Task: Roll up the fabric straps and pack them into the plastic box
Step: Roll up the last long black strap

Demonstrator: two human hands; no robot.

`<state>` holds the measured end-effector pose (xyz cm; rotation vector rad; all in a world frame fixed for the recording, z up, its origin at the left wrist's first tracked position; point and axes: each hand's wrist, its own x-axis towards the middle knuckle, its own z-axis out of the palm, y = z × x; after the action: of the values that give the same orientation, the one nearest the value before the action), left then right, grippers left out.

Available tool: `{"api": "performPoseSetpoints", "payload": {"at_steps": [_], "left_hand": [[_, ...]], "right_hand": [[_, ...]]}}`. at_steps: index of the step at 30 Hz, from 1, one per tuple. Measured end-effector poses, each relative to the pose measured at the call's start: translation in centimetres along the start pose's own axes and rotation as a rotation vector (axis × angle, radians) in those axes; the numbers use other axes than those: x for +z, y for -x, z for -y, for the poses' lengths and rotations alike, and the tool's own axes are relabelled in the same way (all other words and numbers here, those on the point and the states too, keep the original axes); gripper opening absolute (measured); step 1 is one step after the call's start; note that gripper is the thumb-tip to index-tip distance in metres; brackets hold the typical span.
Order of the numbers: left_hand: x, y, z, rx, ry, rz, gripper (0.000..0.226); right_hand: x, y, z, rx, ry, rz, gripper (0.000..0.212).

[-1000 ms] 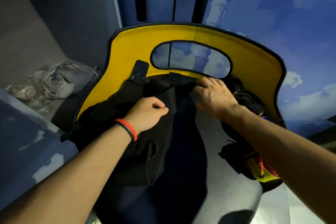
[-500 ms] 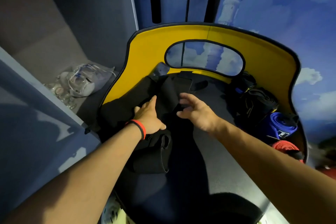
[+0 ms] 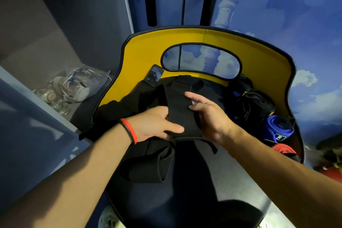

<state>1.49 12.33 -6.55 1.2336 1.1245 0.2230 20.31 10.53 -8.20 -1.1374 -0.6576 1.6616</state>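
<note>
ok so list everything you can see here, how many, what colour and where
yellow-lined box with black rim and oval window: one, yellow inside, centre
wide black fabric strap: one, black, held between both hands
loosely rolled black strap: one, black, below the left hand
black strap rolls: at least two, black with yellow trim, right side of the box
blue strap roll: one, blue, right side, nearer than the black rolls
red strap roll: one, red, lower right edge of the box
clear plastic bag: one, clear, shelf left of the box
wristbands: two, red and black, left wrist
left hand: one, grips the strap's left edge
right hand: one, holds the strap's right edge
</note>
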Motion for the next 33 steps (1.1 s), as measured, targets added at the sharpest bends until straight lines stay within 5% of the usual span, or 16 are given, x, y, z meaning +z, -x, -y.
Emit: {"api": "performPoseSetpoints", "payload": {"at_steps": [3,8,12,15,18,21,23,27,33], "left_hand": [[-0.4,0.6,0.4,-0.099,-0.147,0.162,0.032],[-2.8,0.8,2.2,-0.207,-0.391,-0.032,0.039],[-2.6,0.3,2.6,-0.208,-0.320,-0.101,0.035],[-1.9,0.1,2.2,-0.156,-0.325,-0.125,0.039],[-1.0,-0.3,2.7,-0.186,-0.293,-0.079,0.058],[-0.4,-1.6,3.0,-0.145,-0.264,-0.174,0.044],[-0.2,-1.8,2.5,-0.142,-0.089,-0.269,0.035],[0.0,-2.0,1.7,-0.083,0.643,-0.226,0.035],[0.9,-3.3,1.9,-0.121,0.440,-0.347,0.034]], "right_hand": [[-0.4,0.5,1.1,-0.025,0.033,-0.032,0.052],[-2.7,0.8,4.5,-0.166,-0.172,-0.198,0.058],[-4.6,1.6,4.8,-0.152,-0.129,-0.229,0.061],[-4.7,1.8,4.5,-0.090,0.044,-0.126,0.066],[-3.6,2.7,3.2,-0.093,0.465,0.029,0.067],[-2.7,4.1,0.3,-0.045,0.848,0.317,0.070],[-2.6,4.6,-0.8,-0.052,0.988,0.365,0.074],[-2.8,5.1,0.0,-0.020,0.894,0.392,0.073],[-4.3,5.2,0.7,0.099,0.894,0.594,0.065]]}}
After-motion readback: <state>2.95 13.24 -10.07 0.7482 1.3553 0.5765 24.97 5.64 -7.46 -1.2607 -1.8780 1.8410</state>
